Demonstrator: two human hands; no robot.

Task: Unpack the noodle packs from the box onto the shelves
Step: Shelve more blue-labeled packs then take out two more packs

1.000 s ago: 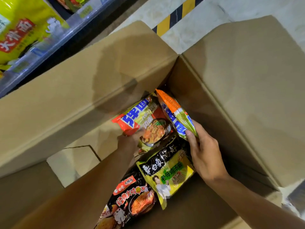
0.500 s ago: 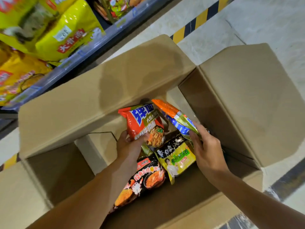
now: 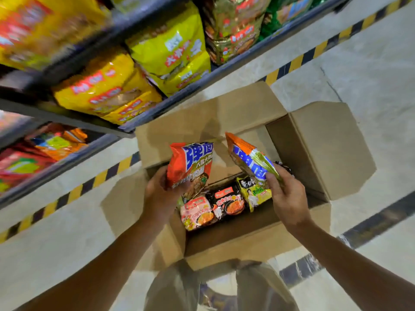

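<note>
Left hand [image 3: 160,194]: grips a red pack [image 3: 189,167], now lifted above the box [image 3: 314,149] rim.
Right hand [image 3: 286,198]: pinches an orange pack [image 3: 251,158], likewise raised out of the box since a second ago.
Box: open on the floor, three packs [image 3: 224,203] left inside.
Shelves [image 3: 139,122]: more in view than before, with yellow packs [image 3: 170,52].

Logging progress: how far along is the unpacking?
Done: shelves already hold many packs. In hand: left hand and right hand each hold an orange pack above the box. Left: three or more packs inside.
</note>
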